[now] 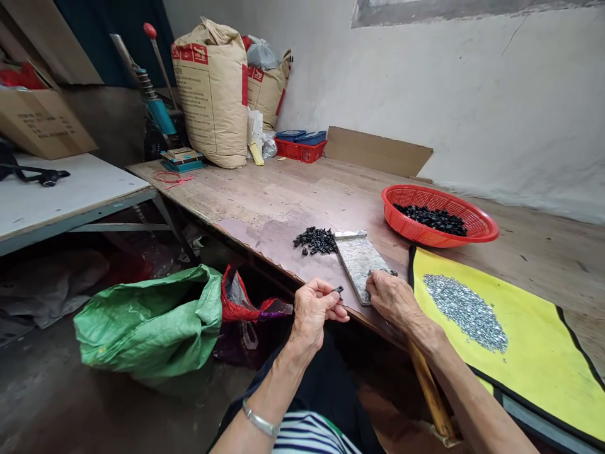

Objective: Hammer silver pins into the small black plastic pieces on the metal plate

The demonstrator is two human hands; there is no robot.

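Note:
My left hand (314, 312) is raised just off the table's front edge, pinching a small black plastic part (338, 291) between thumb and fingers. My right hand (390, 296) rests on a scratched grey metal plate (359, 268), its fingertips at the plate's far edge; whether they hold anything is hidden. Left of the plate lies a loose heap of small black parts (315, 240) on a worn wooden table (265, 195). A red plastic basket (439, 214) holds more black parts. Silver screws (466, 312) lie piled on a yellow mat (529, 340) beside my right hand.
A green woven sack (151, 321) and a red bag (236, 299) sit on the floor left of my knees. Brown paper sacks (212, 94) and a small red crate (300, 150) stand at the table's far end. A white table (70, 192) stands to the left.

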